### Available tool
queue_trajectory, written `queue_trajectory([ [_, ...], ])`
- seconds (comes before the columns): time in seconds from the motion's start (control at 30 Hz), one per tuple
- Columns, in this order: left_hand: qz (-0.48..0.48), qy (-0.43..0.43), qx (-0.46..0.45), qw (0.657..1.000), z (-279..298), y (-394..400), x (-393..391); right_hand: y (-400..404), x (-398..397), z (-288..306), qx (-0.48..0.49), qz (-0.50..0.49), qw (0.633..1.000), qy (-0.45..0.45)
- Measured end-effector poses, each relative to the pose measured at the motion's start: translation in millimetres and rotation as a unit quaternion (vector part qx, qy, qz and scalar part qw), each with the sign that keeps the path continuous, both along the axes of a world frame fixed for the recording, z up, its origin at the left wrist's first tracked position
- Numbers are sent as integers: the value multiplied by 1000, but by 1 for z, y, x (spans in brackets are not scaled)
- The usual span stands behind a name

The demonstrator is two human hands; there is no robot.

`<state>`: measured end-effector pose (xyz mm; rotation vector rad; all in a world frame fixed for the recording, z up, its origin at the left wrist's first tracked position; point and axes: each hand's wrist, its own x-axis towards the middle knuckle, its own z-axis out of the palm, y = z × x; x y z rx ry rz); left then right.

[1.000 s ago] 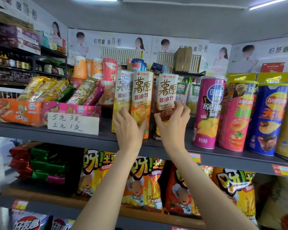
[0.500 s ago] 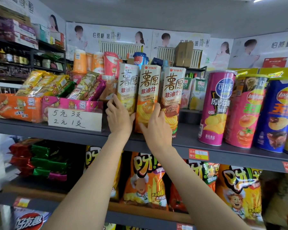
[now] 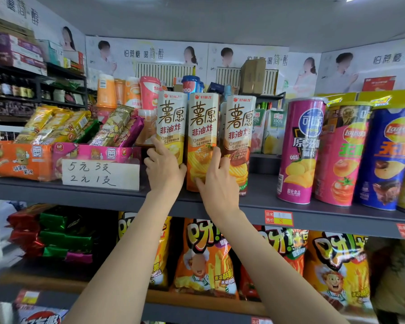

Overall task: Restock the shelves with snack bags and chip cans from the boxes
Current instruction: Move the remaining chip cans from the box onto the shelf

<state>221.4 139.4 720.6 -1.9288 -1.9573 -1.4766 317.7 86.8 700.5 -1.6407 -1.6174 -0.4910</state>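
Note:
Three tall cream-topped chip cans stand side by side on the grey shelf point(image 3: 267, 202). My left hand point(image 3: 164, 168) grips the lower part of the left chip can point(image 3: 172, 122), which has a yellow base. My right hand point(image 3: 216, 183) holds the middle chip can point(image 3: 202, 127), orange at the base, with its thumb on the front and its fingers between this can and the right chip can point(image 3: 240, 129). All three cans are upright and close together.
Round chip cans stand to the right: a pink one point(image 3: 299, 150), a pink Lay's can point(image 3: 344, 160) and a blue one point(image 3: 388, 160). Left are display boxes of snack bars point(image 3: 19, 160) and a handwritten price sign point(image 3: 101, 174). Snack bags point(image 3: 204, 256) fill the shelf below.
Both hands have shifted one can to the left: the left from the middle can to the left one, the right from the right can to the middle one. The view has drawn closer.

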Motion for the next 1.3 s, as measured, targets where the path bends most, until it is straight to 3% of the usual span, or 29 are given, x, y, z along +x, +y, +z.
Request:
queue_trajectory([
  [0.3, -7, -11, 3, 1000, -1, -7, -6, -6, 5, 5, 13, 44, 999, 15],
  [0.4, -38, -20, -3, 999, -1, -10, -7, -15, 17, 13, 90, 43, 995, 24],
  [0.53, -39, -24, 4, 999, -2, -11, -5, -13, 44, 20, 196, -49, 977, 65],
  [0.6, -26, -24, 14, 999, -6, -11, -4, -11, 51, 19, 114, -73, 985, 110],
  [0.73, -10, -23, 21, 999, -16, -11, 2, -3, 53, 10, -53, -15, 985, 166],
  [1.3, 23, 11, -10, 1000, -23, -16, 5, -3, 46, 5, -73, -29, 985, 150],
])
